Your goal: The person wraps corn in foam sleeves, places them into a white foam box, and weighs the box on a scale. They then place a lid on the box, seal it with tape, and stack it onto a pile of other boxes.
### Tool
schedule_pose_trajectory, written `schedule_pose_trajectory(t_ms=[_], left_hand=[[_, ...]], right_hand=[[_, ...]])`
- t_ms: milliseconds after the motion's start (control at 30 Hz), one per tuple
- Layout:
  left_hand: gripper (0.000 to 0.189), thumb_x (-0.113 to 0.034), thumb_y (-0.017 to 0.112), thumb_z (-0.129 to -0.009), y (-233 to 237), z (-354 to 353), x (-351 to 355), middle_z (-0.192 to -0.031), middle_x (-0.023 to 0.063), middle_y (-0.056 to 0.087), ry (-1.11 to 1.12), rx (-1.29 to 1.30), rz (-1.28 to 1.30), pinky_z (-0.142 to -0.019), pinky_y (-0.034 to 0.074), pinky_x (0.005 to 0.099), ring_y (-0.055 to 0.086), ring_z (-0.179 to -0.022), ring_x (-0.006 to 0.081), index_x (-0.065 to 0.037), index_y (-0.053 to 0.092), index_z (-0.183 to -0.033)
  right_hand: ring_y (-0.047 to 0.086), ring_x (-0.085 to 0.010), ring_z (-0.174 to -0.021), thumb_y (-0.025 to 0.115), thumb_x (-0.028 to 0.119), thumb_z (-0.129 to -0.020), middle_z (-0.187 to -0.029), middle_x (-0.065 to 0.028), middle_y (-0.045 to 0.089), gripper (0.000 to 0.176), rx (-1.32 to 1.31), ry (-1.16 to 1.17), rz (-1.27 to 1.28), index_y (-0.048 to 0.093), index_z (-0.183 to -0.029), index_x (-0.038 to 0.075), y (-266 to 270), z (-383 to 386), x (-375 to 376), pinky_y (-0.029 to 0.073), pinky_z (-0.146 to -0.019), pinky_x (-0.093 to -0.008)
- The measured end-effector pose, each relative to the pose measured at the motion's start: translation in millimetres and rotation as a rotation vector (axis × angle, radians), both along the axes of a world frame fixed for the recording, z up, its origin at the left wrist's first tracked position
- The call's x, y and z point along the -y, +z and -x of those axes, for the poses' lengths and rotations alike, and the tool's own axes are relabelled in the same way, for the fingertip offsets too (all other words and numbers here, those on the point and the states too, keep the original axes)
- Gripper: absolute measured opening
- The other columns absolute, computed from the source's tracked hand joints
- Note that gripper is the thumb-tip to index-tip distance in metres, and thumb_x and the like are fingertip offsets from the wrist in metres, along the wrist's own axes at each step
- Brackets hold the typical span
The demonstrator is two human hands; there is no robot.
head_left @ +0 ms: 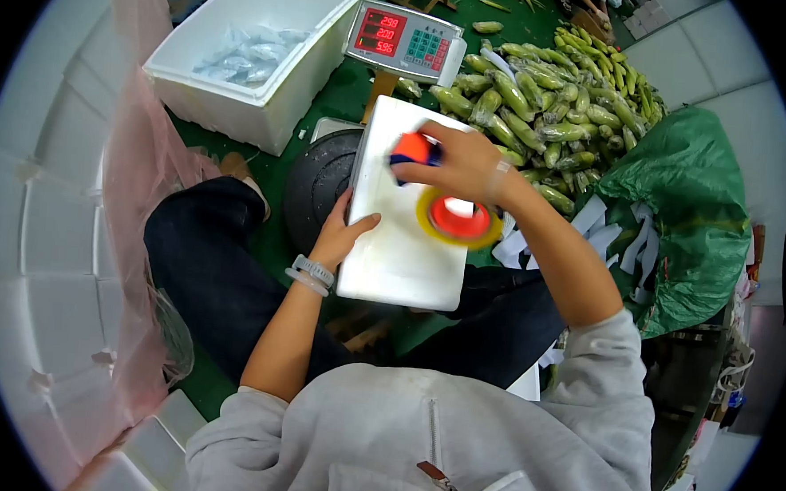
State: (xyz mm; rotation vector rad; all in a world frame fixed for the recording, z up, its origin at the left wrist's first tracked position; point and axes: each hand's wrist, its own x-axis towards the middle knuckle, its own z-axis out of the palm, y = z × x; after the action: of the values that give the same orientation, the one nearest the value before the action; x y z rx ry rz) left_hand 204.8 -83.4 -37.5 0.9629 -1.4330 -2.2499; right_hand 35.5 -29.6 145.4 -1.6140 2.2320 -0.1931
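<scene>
A white foam box (401,264) stands between my knees, its pale top face towards me. My left hand (338,234) grips its left edge, thumb across the top and fingers down the side. Above the box's upper right part, my right hand (459,164) is wrapped round a tape dispenser (413,149) in orange and dark blue. The dispenser's roll of yellow tape (428,219), with a red hub, hangs over the box's right edge, slightly blurred by motion. A round black lid or stool top (312,183) lies just left of the box.
A digital scale display (404,42) with red figures stands ahead. To its left is a large open foam box (280,115) holding clear bags (252,56). Wrapped corn cobs (543,102) are heaped at right, beside a green sack (697,208). Stacked white boxes (65,228) line the left.
</scene>
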Motion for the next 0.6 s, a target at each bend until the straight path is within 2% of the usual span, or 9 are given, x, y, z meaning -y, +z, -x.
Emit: schedule_pose_trajectory(t_ms=[67,133,200,300,367,400,433,500,600], left_hand=[[0.065,-0.008,0.066,-0.073,-20.1,3.9,0.4,-0.115,0.0160,0.050,0.043,-0.085,-0.041,-0.086,0.040,0.0281,0.051,-0.103,0.0200,0.002,0.032,-0.128],[0.073,-0.009,0.071,-0.068,-17.4,4.2,1.5,-0.119,0.0193,0.045,0.077,-0.227,-0.208,-0.091,0.036,0.0300,0.046,-0.109,0.0236,0.009,0.030,-0.125],[0.073,-0.008,0.071,-0.067,-19.3,4.4,-1.9,-0.120,0.0196,0.045,0.134,-0.207,-0.143,-0.092,0.036,0.0298,0.045,-0.110,0.0239,0.009,0.030,-0.125],[0.073,-0.006,0.071,-0.066,-16.6,3.6,-4.8,-0.125,0.0208,0.039,0.172,-0.166,-0.090,-0.095,0.033,0.0310,0.040,-0.116,0.0252,0.007,0.031,-0.125],[0.074,-0.006,0.070,-0.067,0.2,4.3,-5.9,-0.132,0.0219,0.030,0.242,-0.193,0.059,-0.098,0.029,0.0329,0.032,-0.122,0.0262,0.002,0.030,-0.128],[0.075,-0.008,0.069,-0.069,11.8,4.0,-6.0,-0.138,0.0228,0.018,0.222,-0.209,0.101,-0.102,0.021,0.0343,0.021,-0.129,0.0274,-0.003,0.028,-0.132],[0.075,-0.008,0.069,-0.069,9.1,4.6,-4.9,-0.138,0.0228,0.018,0.217,-0.203,0.100,-0.102,0.021,0.0343,0.021,-0.129,0.0274,-0.003,0.028,-0.132],[0.074,-0.011,0.066,-0.072,-1.4,1.8,4.3,-0.141,0.0216,0.012,-0.019,-0.146,0.516,-0.104,0.015,0.0341,0.015,-0.131,0.0265,-0.005,0.026,-0.134],[0.059,-0.025,0.045,-0.088,-25.9,2.5,7.7,-0.143,0.0121,0.014,-0.087,-0.344,0.149,-0.105,0.012,0.0344,0.013,-0.132,0.0228,-0.012,0.017,-0.138]], right_hand=[[0.061,-0.0294,-0.082,0.058,0.054,-0.070,-0.089,-0.0149,0.062,0.055,-0.321,0.190,-0.185,0.056,-0.097,0.006,0.3,-32.2,41.8,0.048,-0.072,-0.0372],[0.060,-0.0301,-0.084,0.059,0.052,-0.069,-0.092,-0.0144,0.062,0.058,-0.406,0.232,-0.370,0.053,-0.106,0.007,-20.5,-55.0,72.8,0.048,-0.072,-0.0375],[0.061,-0.0289,-0.084,0.060,0.051,-0.069,-0.094,-0.0133,0.062,0.058,-0.463,0.255,-0.461,0.053,-0.107,0.008,-43.5,-54.2,77.5,0.048,-0.073,-0.0372],[0.061,-0.0254,-0.087,0.060,0.048,-0.070,-0.096,-0.0108,0.062,0.056,-0.518,0.302,-0.647,0.052,-0.110,0.009,-49.7,-23.3,40.1,0.048,-0.072,-0.0354],[0.060,-0.0269,-0.085,0.059,0.051,-0.069,-0.092,-0.0108,0.062,0.060,-0.595,0.270,-0.783,0.051,-0.112,0.010,-48.0,9.2,-2.9,0.046,-0.072,-0.0365],[0.060,-0.0274,-0.085,0.059,0.052,-0.068,-0.089,-0.0117,0.061,0.062,-0.572,0.267,-0.778,0.050,-0.114,0.011,-43.3,27.0,-27.7,0.046,-0.070,-0.0372],[0.059,-0.0271,-0.085,0.059,0.053,-0.068,-0.090,-0.0131,0.060,0.065,-0.529,0.240,-0.833,0.047,-0.117,0.012,-41.0,44.3,-45.0,0.046,-0.068,-0.0371],[0.060,-0.0294,-0.080,0.060,0.053,-0.068,-0.092,-0.0116,0.059,0.067,-0.503,0.223,-0.692,0.043,-0.118,0.010,-56.6,73.6,-85.3,0.046,-0.067,-0.0378],[0.053,-0.0372,-0.086,0.062,0.051,-0.070,-0.099,-0.0187,0.049,0.074,-0.078,0.228,-0.123,0.034,-0.120,0.006,-111.3,108.2,-125.8,0.043,-0.076,-0.0414]])
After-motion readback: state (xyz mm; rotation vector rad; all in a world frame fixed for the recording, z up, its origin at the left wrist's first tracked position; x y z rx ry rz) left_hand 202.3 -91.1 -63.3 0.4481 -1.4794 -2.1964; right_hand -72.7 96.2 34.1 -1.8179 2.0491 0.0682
